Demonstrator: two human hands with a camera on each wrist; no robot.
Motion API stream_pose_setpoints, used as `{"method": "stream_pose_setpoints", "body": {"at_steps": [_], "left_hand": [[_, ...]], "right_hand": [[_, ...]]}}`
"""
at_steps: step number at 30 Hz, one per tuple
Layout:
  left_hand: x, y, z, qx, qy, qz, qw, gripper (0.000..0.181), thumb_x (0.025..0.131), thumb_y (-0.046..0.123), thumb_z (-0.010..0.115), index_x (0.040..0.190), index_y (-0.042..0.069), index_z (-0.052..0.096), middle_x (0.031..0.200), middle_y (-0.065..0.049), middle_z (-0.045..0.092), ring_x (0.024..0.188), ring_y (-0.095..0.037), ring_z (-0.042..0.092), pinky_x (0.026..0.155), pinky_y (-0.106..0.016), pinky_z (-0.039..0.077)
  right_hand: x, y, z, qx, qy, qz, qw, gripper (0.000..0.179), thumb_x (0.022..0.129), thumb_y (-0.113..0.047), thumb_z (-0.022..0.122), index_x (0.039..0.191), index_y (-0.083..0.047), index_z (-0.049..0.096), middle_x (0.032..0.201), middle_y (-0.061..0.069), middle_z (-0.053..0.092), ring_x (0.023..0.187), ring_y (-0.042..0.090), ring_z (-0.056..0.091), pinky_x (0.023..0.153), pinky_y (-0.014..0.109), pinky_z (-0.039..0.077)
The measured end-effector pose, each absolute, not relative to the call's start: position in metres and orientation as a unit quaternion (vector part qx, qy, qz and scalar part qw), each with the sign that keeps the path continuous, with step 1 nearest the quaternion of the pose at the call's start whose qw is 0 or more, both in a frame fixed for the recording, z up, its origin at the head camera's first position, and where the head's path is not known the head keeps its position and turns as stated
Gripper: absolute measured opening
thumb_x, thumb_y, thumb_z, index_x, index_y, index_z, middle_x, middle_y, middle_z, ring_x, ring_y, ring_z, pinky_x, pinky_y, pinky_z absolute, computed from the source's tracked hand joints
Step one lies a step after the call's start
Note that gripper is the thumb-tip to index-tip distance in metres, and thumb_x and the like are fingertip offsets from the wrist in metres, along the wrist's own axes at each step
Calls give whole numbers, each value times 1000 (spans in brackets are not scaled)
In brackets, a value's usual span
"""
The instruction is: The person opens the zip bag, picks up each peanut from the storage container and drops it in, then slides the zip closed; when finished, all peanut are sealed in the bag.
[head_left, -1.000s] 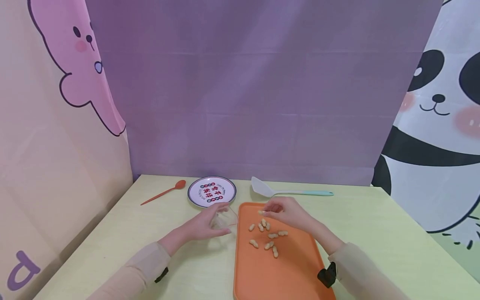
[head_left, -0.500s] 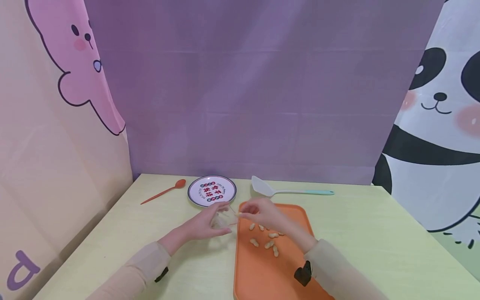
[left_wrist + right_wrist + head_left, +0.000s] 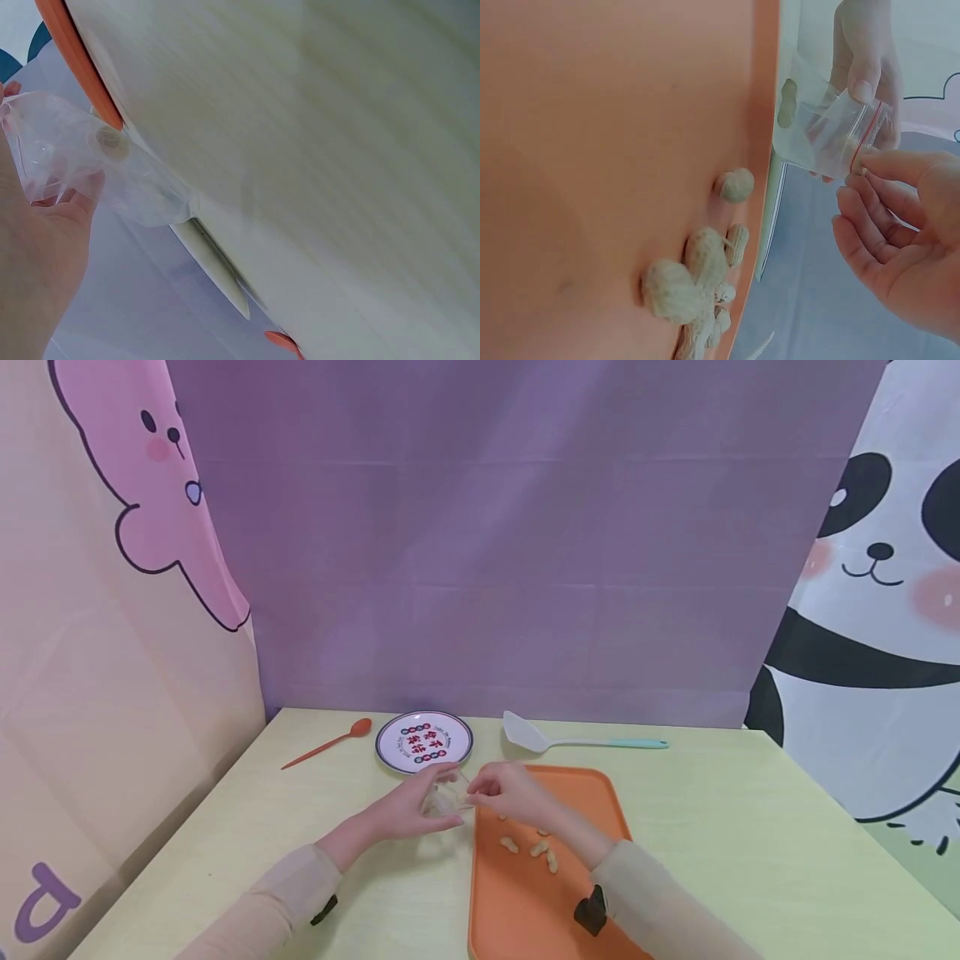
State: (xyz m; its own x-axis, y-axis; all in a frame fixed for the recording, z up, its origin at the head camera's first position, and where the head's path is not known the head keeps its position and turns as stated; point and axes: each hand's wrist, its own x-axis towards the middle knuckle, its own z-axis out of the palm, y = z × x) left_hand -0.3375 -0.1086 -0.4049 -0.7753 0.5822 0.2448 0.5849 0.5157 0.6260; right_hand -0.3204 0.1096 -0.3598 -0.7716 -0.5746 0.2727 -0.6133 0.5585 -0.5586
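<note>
A clear zip bag [image 3: 829,135] with a red line along its mouth hangs from my left hand [image 3: 405,806], whose thumb and fingers hold it spread beside the tray. One peanut [image 3: 111,141] shows through the plastic in the left wrist view. At the bag's mouth, my right hand [image 3: 510,793] pinches a peanut [image 3: 857,169], mostly covered by the fingertips. Several more peanuts [image 3: 539,848] lie loose on the orange tray [image 3: 540,910]; the right hand and forearm hide some of them in the head view.
Behind the hands sits a round white plate [image 3: 424,742] with red lettering. To its left is a red spoon [image 3: 330,747]; to its right, a spatula [image 3: 577,743] with a pale blue handle. A purple cloth [image 3: 495,543] backs the table.
My right hand has carried a peanut leftward from above the tray to the bag's mouth. My left hand and the bag have stayed in place.
</note>
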Motion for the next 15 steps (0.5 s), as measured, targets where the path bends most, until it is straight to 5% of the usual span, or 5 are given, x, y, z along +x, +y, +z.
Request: {"method": "stream_pose_setpoints", "body": {"at_steps": [15], "left_hand": [[-338, -108, -406, -335, -869, -364, 3, 83, 80, 47, 70, 144, 16, 28, 142, -3, 45, 131, -22, 43, 109, -46, 35]], "right_hand": [[-321, 114, -364, 349, -877, 325, 58, 11, 85, -9, 66, 92, -2, 70, 84, 1, 67, 71, 6, 59, 65, 18, 50]]}}
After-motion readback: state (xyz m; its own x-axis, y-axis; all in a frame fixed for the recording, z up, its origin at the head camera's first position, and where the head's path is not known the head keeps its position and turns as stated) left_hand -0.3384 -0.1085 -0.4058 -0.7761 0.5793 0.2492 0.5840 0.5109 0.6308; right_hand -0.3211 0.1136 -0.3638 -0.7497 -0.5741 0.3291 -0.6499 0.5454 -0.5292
